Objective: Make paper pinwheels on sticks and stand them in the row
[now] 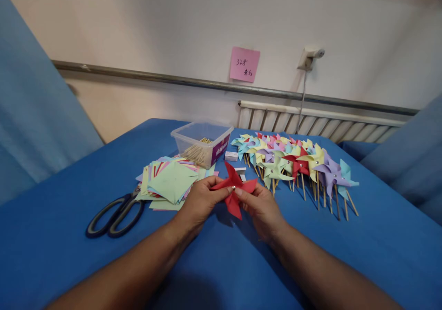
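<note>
- Left hand (200, 199) and right hand (259, 206) meet over the blue cloth (51, 236), both closed in a pinch on one red paper pinwheel (234, 189).
- Left hand: thumb and fingers shut on the left vane, the rest of the fingers curled under. Right hand: fingertips closed at the hub, where a small silver pin head (234, 187) shows.
- Judgement: the pin goes best when the folded points stay stacked exactly under the head; pinch lightly so the vanes keep their curl, and push straight rather than at a slant.
- Pinwheel: thin matte card, four pointed vanes, creases crisp, no stick visible on it.
- Just beyond the left hand: a loose stack of paper squares (172, 183), pastel green on top, pink and yellow edges fanning out. Flat, cut diagonally as far as I can tell.
- Further left of that hand: black-handled scissors (115, 215), closed, lying flat.
- Beyond both hands: a clear plastic tub (202, 142) holding thin wooden sticks (196, 152).
- Beyond the right hand and to its right: rows of finished pinwheels (297, 163) on sticks, mixed pastel colours and red, lying overlapped.
- Small white box (231, 156) beside the tub; contents cannot be read.
</note>
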`<state>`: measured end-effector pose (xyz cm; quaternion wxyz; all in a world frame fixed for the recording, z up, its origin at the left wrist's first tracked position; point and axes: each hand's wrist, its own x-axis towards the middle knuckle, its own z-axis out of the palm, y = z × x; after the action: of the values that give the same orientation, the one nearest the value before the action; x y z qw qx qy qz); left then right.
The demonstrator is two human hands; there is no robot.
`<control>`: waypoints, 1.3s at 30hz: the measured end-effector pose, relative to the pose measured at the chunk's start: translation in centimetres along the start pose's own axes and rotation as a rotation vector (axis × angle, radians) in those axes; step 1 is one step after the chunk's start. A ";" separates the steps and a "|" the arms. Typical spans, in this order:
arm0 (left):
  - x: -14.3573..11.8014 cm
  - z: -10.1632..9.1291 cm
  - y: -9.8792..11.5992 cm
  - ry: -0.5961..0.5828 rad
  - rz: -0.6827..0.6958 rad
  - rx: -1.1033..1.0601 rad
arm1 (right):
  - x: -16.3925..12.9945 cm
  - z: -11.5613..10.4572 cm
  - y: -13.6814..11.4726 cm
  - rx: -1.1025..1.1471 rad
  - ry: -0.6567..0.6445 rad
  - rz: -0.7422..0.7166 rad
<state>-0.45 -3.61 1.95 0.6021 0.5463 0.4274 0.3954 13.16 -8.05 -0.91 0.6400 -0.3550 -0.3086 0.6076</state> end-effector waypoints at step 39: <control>-2.4 2.1 0.2 -0.099 0.136 -0.184 | 0.9 -1.0 -1.2 -1.441 0.048 -1.132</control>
<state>0.76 -6.50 2.44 0.6418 0.5355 0.3209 0.4454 14.71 -7.24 -0.55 0.4720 -0.4768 -0.7275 -0.1436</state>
